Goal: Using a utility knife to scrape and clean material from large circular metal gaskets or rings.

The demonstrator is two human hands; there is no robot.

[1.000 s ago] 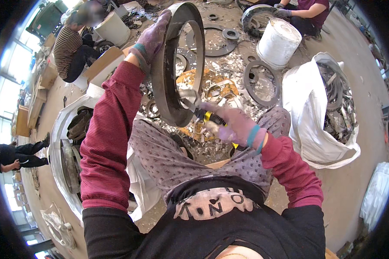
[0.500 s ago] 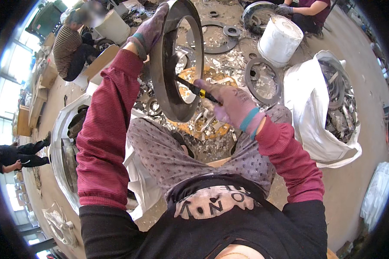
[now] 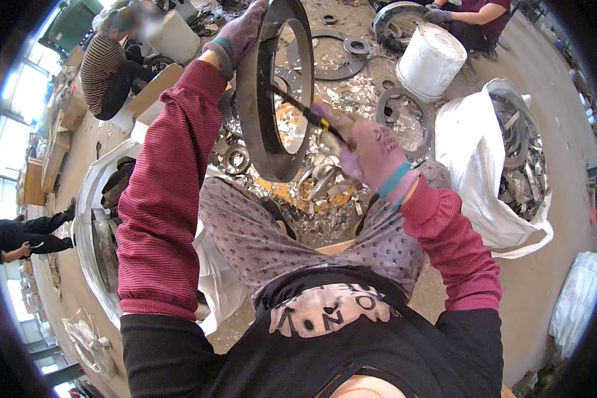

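Wearing a purple-grey glove, my left hand (image 3: 239, 36) is closed on the upper left rim of a large dark ring (image 3: 251, 126), which stands upright on edge before me. My right hand (image 3: 371, 149), in a pinkish glove, is closed round a black-and-yellow knife (image 3: 312, 118). The thin dark front end of the knife reaches to the ring's inner wall; whether it touches is hard to tell. Beneath the ring lie pale scraps and strips (image 3: 325, 179), partly over something orange (image 3: 341, 199).
Flat rings (image 3: 404, 99) lie beyond my right hand. A white bucket (image 3: 431, 60) stands far right, beside a white sack (image 3: 471, 166) filled with rings and scrap. Another white sack (image 3: 93, 265) with rings sits left. People crouch far left (image 3: 106, 73) and far right (image 3: 474, 23).
My right hand and the knife have shifted a little right and down. The ring and my left hand have moved slightly up and right.
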